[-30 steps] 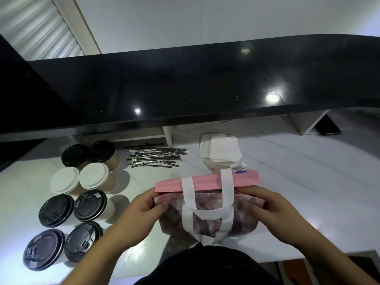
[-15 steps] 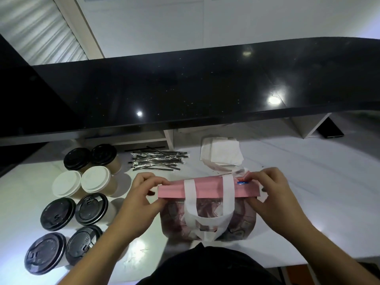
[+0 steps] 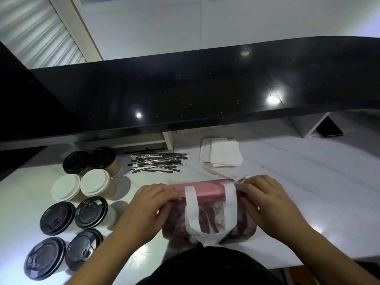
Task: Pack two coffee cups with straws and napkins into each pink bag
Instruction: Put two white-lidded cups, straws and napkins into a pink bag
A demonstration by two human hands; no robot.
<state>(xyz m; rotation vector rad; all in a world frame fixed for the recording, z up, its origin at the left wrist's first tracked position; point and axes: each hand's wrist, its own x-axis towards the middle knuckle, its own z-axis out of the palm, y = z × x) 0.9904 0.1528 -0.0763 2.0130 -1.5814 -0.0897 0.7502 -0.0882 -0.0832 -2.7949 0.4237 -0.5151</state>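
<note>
The pink bag lies on the white table right in front of the person, its pink top band facing away and its see-through lower part toward the body, with a white handle looped across the front. The left hand holds the left end of the pink band, fingers curled over its edge, and the right hand holds the right end the same way, fingers bent down onto the band. To the left of the bag stand eight lidded coffee cups in two rows: two with white lids in the middle of the group, the others with black lids. Beyond the bag, near the back of the table, lies a loose pile of wrapped straws, and to its right a stack of white napkins. A long glossy black counter runs above the back of the table. A dark flat object, too small to identify, sits far right under the counter.
</note>
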